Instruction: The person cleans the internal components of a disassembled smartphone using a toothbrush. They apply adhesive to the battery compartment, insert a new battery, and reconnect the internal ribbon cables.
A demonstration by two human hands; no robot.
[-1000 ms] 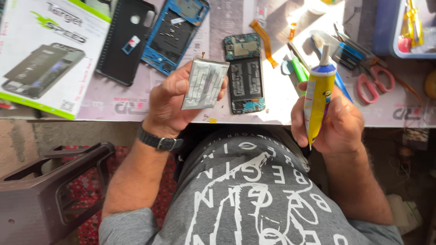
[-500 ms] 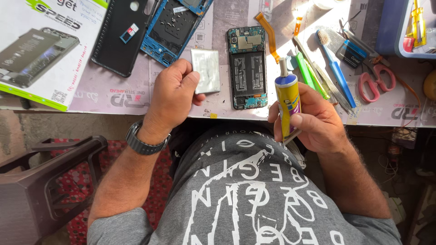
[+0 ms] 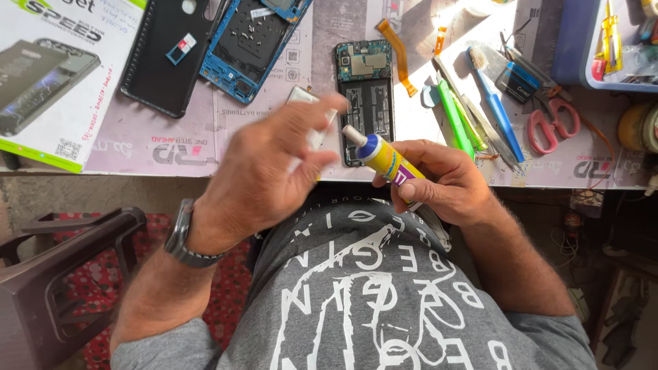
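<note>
Yellow glue tube [image 3: 389,163] sits gripped in the right hand [image 3: 439,185], capped; left hand [image 3: 267,175] fingers spread, blurred, over the battery [image 3: 310,116]. Opened phone [image 3: 367,92] awaits gluing.

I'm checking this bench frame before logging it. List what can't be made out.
- Head view: left hand is motion-blurred; its fingers hide most of the silvery flat part.
- Glue tube: lower end hidden inside the right hand.
- Blue tray: cut off by the top-right edge.
- Boards in the opened phone: too small.

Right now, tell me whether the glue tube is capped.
Capped: a white cap covers the nozzle of the glue tube, held tilted in the right hand.
</note>
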